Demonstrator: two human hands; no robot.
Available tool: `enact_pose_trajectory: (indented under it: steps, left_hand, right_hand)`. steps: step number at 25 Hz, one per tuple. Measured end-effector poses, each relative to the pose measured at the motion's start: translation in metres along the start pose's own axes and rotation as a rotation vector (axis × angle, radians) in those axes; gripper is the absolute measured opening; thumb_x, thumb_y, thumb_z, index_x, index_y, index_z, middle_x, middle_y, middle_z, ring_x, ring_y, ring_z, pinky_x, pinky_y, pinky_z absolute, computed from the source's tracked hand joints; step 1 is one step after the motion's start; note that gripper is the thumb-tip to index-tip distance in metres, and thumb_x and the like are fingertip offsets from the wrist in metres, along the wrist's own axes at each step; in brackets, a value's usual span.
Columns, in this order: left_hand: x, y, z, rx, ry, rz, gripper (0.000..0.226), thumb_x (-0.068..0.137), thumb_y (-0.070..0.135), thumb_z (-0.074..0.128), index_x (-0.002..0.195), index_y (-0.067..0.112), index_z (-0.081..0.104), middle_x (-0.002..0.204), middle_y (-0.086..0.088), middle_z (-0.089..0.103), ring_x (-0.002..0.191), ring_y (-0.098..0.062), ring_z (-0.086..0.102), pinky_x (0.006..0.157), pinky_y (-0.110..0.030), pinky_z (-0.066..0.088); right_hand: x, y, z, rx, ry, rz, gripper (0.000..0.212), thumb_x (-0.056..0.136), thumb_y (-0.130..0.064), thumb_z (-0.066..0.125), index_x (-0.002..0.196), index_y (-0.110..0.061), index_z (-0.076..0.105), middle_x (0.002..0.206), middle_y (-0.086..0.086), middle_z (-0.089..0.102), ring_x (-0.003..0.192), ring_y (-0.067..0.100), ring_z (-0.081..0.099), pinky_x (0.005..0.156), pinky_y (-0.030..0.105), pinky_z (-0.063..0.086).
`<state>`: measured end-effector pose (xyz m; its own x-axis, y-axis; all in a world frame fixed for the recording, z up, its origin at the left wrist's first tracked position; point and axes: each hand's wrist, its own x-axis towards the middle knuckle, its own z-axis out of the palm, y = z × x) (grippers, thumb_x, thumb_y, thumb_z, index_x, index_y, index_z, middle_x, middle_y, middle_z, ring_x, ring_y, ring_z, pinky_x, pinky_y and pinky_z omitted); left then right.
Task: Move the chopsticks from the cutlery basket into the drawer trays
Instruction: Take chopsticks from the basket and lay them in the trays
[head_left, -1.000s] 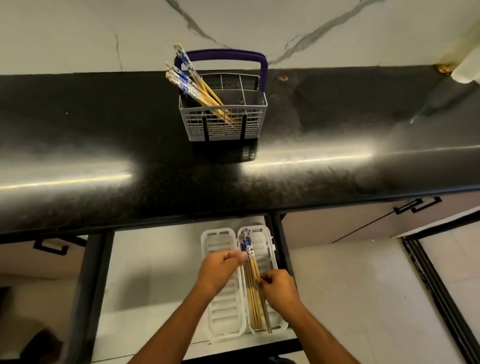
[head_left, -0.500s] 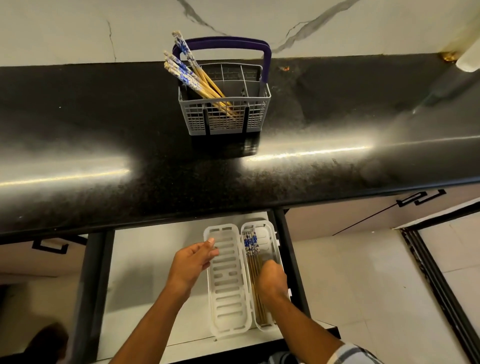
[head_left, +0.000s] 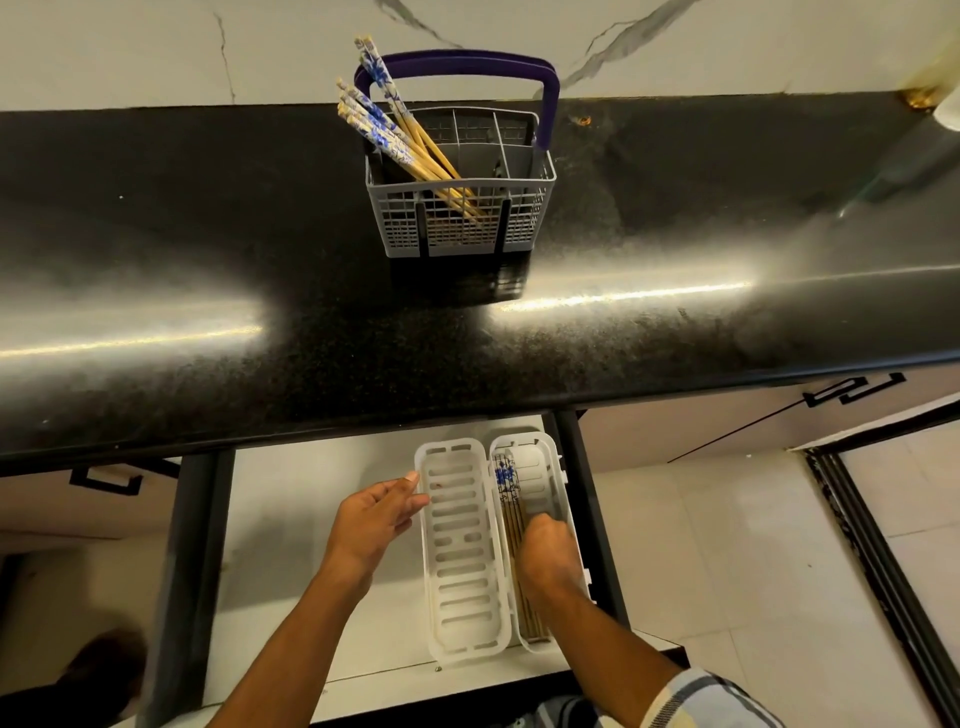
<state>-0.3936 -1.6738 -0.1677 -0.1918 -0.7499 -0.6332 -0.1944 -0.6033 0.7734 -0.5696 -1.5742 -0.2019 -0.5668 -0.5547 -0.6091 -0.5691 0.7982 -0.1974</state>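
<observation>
Two trays in drawer (head_left: 291, 519): right hand (head_left: 545, 553) fingers curled on chopsticks (head_left: 511, 519), right tray (head_left: 545, 462); left hand (head_left: 371, 525) fingers spread, touching left tray (head_left: 462, 639); basket (head_left: 457, 228) on tabletop (head_left: 208, 234).

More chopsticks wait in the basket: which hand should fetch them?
Probably the left hand: open, empty beside the left tray. The right hand is down in the right tray.

you won't find any readable text, label, brand or number here. the cutlery basket (head_left: 460, 208) carries no lettering you can make out, and the chopsticks (head_left: 387, 130) show only a blue pattern.
</observation>
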Motion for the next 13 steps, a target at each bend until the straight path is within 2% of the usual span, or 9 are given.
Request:
enact_pose_trajectory:
  steps: [13]
  left_hand:
    - [-0.0023, -0.0019, -0.0009, -0.026, 0.011, -0.033, 0.024, 0.092, 0.033, 0.064, 0.095, 0.01, 0.074, 0.087, -0.005, 0.08, 0.098, -0.022, 0.072, 0.098, -0.041, 0.053]
  right_hand:
    - [-0.0002, 0.0036, -0.0007, -0.02, -0.008, -0.021, 0.017, 0.096, -0.013, 0.058, 0.111, -0.009, 0.066, 0.109, 0.008, 0.072, 0.097, 0.02, 0.071, 0.086, 0.029, 0.059]
